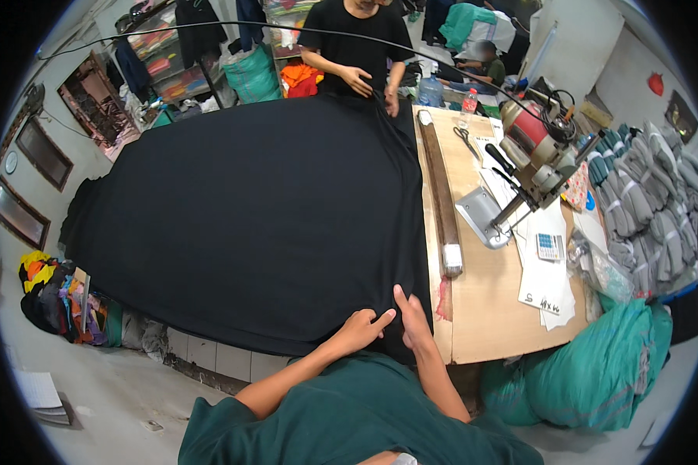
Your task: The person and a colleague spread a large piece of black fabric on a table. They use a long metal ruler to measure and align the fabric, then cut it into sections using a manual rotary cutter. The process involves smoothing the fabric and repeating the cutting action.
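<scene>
The black cloth lies over the left and middle of the table, mostly flat, with long creases running near to far along its right side. Both of the person's hands are at its near right corner. The left hand rests on the cloth with its fingers curled narrow and its thumb pointing right; whether it pinches a fold, I cannot tell. The right hand is just beside it, thumb raised and close to the fingers; whether it grips any cloth, I cannot tell either.

At the far edge a co-worker in a black top stands with both hands by the creased far right corner.

Right of the cloth, a long brown bar runs near to far on the bare tabletop. Further right are scissors, a bottle, an upright cutting machine with a red motor, paper sheets and a calculator. Grey bundles are piled beyond, and a green sack sits at the near right. A coloured heap is at the left.
</scene>
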Motion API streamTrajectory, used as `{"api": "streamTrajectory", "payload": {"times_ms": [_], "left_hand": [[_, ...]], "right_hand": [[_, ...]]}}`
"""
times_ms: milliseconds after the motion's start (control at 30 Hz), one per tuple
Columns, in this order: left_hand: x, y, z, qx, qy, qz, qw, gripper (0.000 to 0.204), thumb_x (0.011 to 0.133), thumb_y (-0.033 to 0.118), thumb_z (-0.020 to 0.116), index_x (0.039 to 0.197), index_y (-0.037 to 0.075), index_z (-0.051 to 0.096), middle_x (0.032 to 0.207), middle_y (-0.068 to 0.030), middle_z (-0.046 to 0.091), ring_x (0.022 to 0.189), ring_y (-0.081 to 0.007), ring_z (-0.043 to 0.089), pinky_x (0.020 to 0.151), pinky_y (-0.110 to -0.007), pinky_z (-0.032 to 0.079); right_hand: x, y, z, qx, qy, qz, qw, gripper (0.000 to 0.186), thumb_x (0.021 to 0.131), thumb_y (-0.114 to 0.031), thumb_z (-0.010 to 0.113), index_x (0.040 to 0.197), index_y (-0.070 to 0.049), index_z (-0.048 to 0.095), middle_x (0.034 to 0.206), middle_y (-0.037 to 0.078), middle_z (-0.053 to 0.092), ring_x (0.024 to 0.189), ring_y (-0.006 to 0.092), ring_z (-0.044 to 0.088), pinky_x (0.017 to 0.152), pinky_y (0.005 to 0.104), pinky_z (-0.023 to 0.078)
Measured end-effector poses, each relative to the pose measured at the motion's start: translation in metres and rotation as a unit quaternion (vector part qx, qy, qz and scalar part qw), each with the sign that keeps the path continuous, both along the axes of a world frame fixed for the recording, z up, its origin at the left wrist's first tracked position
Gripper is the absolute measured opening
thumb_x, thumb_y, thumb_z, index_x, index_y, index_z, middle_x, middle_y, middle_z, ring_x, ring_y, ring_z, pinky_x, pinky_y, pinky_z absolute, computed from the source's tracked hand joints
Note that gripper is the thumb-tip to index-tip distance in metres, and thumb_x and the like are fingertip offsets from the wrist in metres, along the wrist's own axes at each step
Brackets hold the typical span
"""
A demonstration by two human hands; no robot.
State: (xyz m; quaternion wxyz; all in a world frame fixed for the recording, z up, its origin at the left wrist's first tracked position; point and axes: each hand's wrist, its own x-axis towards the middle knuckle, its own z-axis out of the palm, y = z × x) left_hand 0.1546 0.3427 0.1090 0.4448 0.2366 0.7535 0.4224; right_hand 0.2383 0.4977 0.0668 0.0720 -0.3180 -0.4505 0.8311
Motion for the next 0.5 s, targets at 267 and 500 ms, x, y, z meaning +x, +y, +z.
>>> {"api": "streamTrajectory", "payload": {"times_ms": [267,500], "left_hand": [[-0.024,-0.03,0.002,0.187,-0.419,0.028,0.888,0.106,0.1,0.08,0.036,0.167,0.002,0.009,0.166,-0.0277,0.028,0.152,-0.0418,0.035,0.125,-0.053,0.032],[-0.153,-0.116,-0.027,0.389,-0.286,0.459,0.746,0.021,0.099,0.016,0.068,0.117,0.005,0.07,0.119,-0.0074,0.072,0.113,-0.0222,0.068,0.102,-0.039,0.055]], "right_hand": [[0.009,0.013,0.103,0.231,0.106,-0.141,0.957,0.054,0.105,-0.035,0.068,0.135,0.009,0.058,0.13,0.014,0.066,0.122,0.0192,0.059,0.107,0.0343,0.046],[0.067,-0.002,0.125,0.304,0.119,-0.287,0.9,0.041,0.104,-0.021,0.068,0.134,0.005,0.062,0.128,0.01,0.07,0.114,0.0167,0.065,0.104,0.0316,0.049]]}}
